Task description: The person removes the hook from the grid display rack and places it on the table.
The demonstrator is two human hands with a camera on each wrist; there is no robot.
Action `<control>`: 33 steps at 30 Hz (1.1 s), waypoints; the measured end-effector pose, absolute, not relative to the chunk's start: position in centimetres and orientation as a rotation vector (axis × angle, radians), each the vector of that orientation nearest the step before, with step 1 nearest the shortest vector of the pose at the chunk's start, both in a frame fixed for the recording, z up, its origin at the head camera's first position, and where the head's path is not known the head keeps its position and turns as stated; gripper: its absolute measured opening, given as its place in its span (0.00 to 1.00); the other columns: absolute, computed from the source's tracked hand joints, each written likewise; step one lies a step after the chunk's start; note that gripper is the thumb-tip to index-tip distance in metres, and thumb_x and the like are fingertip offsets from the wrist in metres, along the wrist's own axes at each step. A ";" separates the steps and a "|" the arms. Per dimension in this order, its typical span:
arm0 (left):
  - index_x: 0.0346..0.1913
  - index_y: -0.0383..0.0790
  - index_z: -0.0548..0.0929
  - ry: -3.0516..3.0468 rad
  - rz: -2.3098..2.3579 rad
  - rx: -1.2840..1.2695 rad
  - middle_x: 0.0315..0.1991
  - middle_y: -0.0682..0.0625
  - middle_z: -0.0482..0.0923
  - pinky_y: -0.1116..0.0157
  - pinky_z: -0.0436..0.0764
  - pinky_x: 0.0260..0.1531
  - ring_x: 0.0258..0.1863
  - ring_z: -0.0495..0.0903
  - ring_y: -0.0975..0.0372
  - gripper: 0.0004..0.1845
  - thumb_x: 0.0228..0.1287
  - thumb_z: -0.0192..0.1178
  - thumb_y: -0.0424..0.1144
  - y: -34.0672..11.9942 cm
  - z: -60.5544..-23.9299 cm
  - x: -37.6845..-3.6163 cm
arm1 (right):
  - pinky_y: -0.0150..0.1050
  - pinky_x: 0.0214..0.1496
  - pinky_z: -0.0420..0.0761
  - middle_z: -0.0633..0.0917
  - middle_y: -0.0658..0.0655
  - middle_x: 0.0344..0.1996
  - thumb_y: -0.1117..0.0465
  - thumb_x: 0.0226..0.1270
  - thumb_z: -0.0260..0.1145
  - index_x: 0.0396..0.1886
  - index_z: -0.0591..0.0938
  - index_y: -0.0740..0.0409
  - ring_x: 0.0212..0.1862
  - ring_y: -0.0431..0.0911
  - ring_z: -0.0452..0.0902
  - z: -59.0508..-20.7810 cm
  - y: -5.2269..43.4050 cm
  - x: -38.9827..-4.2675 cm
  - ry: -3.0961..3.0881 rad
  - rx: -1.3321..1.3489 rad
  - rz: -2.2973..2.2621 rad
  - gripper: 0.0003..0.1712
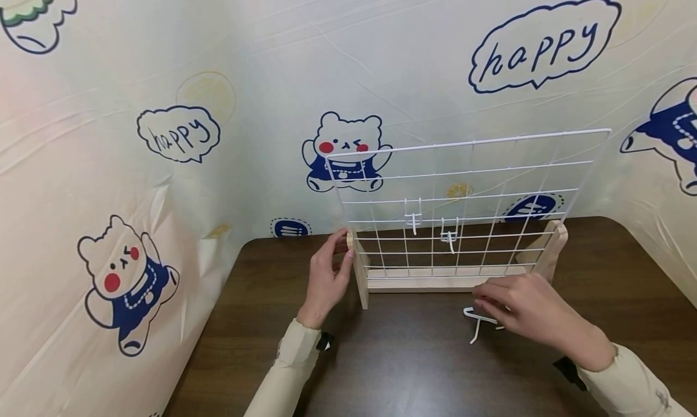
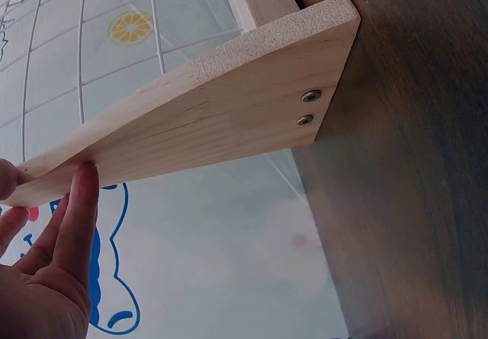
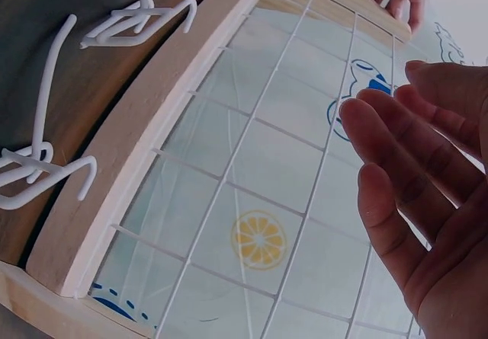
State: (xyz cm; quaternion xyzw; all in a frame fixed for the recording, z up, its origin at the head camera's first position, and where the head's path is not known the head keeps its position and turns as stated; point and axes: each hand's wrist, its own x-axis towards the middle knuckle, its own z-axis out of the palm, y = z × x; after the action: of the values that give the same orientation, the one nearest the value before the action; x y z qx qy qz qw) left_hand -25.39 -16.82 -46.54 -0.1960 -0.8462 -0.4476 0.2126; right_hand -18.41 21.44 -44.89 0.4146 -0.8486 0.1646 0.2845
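The left hand [image 1: 327, 278] rests with straight fingers against the outer face of the left wooden foot [image 1: 358, 272] of a white wire grid panel [image 1: 468, 202], fingertips near the top of that foot and the thumb toward its front edge; it presses flat and holds nothing. The left wrist view shows one finger [image 2: 80, 209] lying along the lower edge of the foot, with two screw heads [image 2: 308, 107] further along toward the table [image 1: 414, 356]. Beyond the fingertips the grid stands upright in a wooden base rail [image 1: 435, 281] that runs across to the right wooden foot [image 1: 550, 247]. The right hand [image 1: 523, 311] lies just in front of the rail's right half, its fingers relaxed and nearly straight, hovering over loose white wire hooks [image 1: 479, 320] on the table; the fingertips are at the hooks, but whether they touch them cannot be told. In the right wrist view the fingers [image 3: 396, 179] are spread open before the grid, with two hooks [image 3: 137, 23] lying just outside the rail. Two more hooks [image 1: 430, 226] hang on the grid above the hand. Dark table stretches open toward the wrists on the near side of both hands and to the outside of the right hand; outside the left hand the table edge meets a patterned backdrop [image 1: 163, 163], leaving a narrow strip there.
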 end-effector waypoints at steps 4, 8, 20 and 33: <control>0.72 0.49 0.74 -2.342 -1.235 -0.549 0.58 0.45 0.84 0.58 0.92 0.36 0.51 0.89 0.52 0.23 0.78 0.60 0.41 -16.9 -46.6 -25.4 | 0.29 0.25 0.77 0.88 0.37 0.28 0.43 0.84 0.51 0.35 0.89 0.45 0.27 0.27 0.79 -44.8 21.3 -18.5 -2.258 1.114 0.441 0.24; 0.72 0.49 0.74 -2.340 -1.247 -0.553 0.58 0.44 0.84 0.56 0.92 0.36 0.51 0.89 0.52 0.23 0.78 0.60 0.41 -16.9 -46.7 -25.4 | 0.31 0.25 0.77 0.88 0.38 0.27 0.48 0.79 0.61 0.35 0.89 0.45 0.26 0.28 0.78 -44.6 21.2 -18.6 -2.242 1.125 0.435 0.15; 0.71 0.45 0.74 -2.345 -1.240 -0.559 0.58 0.44 0.85 0.57 0.92 0.35 0.50 0.89 0.52 0.23 0.78 0.59 0.40 -16.9 -46.7 -25.4 | 0.31 0.24 0.78 0.90 0.40 0.29 0.43 0.85 0.45 0.35 0.89 0.46 0.25 0.30 0.80 -43.8 20.9 -19.0 -2.176 1.150 0.429 0.29; 0.72 0.39 0.74 -2.361 -1.256 -0.530 0.58 0.44 0.84 0.52 0.92 0.37 0.51 0.88 0.51 0.24 0.77 0.60 0.39 -16.8 -46.7 -25.4 | 0.27 0.19 0.72 0.87 0.40 0.26 0.44 0.85 0.45 0.34 0.89 0.49 0.21 0.29 0.75 -43.0 20.7 -19.5 -2.136 1.165 0.411 0.29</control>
State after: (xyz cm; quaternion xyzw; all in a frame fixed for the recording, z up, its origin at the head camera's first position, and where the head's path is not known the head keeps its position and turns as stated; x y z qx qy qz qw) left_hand -25.42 -16.83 -46.67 -0.1901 -0.8474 -0.4509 0.2061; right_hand -19.46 20.69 -42.98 0.4457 -0.8169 0.1571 0.3308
